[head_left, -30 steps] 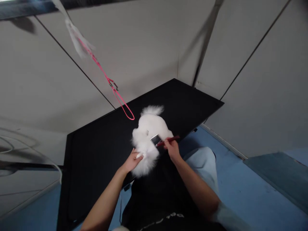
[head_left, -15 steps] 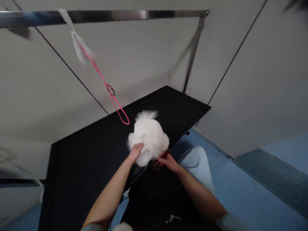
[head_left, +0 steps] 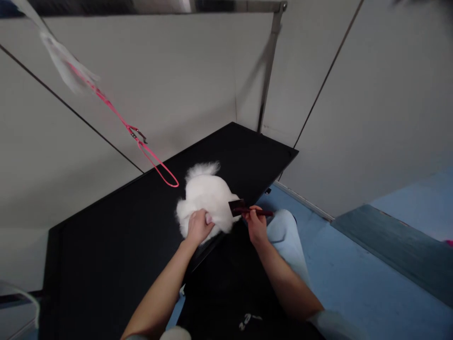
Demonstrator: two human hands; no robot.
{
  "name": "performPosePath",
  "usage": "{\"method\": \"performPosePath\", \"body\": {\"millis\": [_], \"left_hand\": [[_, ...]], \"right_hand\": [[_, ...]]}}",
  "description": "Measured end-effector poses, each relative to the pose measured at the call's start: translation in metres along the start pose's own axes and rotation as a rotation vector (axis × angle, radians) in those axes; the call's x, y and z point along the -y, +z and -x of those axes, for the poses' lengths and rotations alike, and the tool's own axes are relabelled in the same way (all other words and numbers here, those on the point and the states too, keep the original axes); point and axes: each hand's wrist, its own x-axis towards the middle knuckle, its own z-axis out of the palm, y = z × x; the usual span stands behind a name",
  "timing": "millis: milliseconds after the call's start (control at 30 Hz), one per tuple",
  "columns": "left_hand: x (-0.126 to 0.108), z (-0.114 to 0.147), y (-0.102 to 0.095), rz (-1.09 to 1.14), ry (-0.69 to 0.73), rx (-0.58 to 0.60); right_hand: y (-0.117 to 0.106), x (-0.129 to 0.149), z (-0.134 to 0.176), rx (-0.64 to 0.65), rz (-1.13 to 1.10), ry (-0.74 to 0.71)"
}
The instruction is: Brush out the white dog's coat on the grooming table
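A fluffy white dog (head_left: 208,189) is at the near edge of the black grooming table (head_left: 116,250), its longer tuft of hair toward the far side. My left hand (head_left: 198,227) is closed on the dog's near side, with a small pinkish part showing by the thumb; whether it is a paw or an ear I cannot tell. Fingers of my right hand (head_left: 256,224) wrap the dark red handle of a slicker brush (head_left: 236,207). The brush's flat dark head lies against or just over the dog's right side.
A pink grooming loop (head_left: 155,163) with a metal clip hangs from a metal bar (head_left: 148,6) above the table. The bar's post (head_left: 268,71) rises at the far right. Pale wall panels stand behind, and a blue floor (head_left: 339,283) lies to the right.
My right hand has lifted the brush from the dog's lower edge up to its right side and turned it level. My left hand has shifted its hold slightly. The whole view has moved a little.
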Motion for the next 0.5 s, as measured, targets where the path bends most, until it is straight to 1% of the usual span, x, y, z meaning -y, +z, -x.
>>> {"method": "performPosePath", "body": {"millis": [33,100,133,167,200,233,300,333,367,400,467,500], "left_hand": [[0.002,-0.005,-0.001,0.044,-0.022,0.052],[0.007,-0.017,-0.007,0.24,-0.071,0.179],[0.008,-0.023,-0.01,0.353,-0.091,0.225],[0.009,-0.028,-0.013,0.45,-0.112,0.252],[0.009,-0.033,-0.016,0.52,-0.137,0.257],[0.008,-0.036,-0.017,0.561,-0.168,0.248],[0.006,-0.038,-0.017,0.595,-0.247,0.232],[0.004,-0.038,-0.016,0.604,-0.287,0.233],[0.003,-0.038,-0.014,0.617,-0.315,0.246],[0.001,-0.037,-0.013,0.634,-0.329,0.26],[-0.003,-0.035,-0.011,0.674,-0.324,0.279],[-0.005,-0.035,-0.011,0.689,-0.32,0.276]], "right_hand": [[0.002,-0.003,0.003,0.073,0.024,0.072],[0.008,-0.01,0.007,0.269,0.085,0.282],[0.011,-0.012,0.006,0.337,0.098,0.372],[0.012,-0.012,0.003,0.35,0.09,0.42],[0.013,-0.011,-0.002,0.302,0.061,0.414],[0.013,-0.007,-0.008,0.203,0.018,0.354],[0.011,0.001,-0.018,-0.032,-0.07,0.161],[0.01,0.004,-0.02,-0.107,-0.088,0.084],[0.009,0.005,-0.019,-0.124,-0.081,0.052],[0.009,0.005,-0.016,-0.079,-0.051,0.078],[0.01,0.0,-0.008,0.1,0.034,0.235],[0.011,-0.002,-0.005,0.164,0.064,0.309]]}}
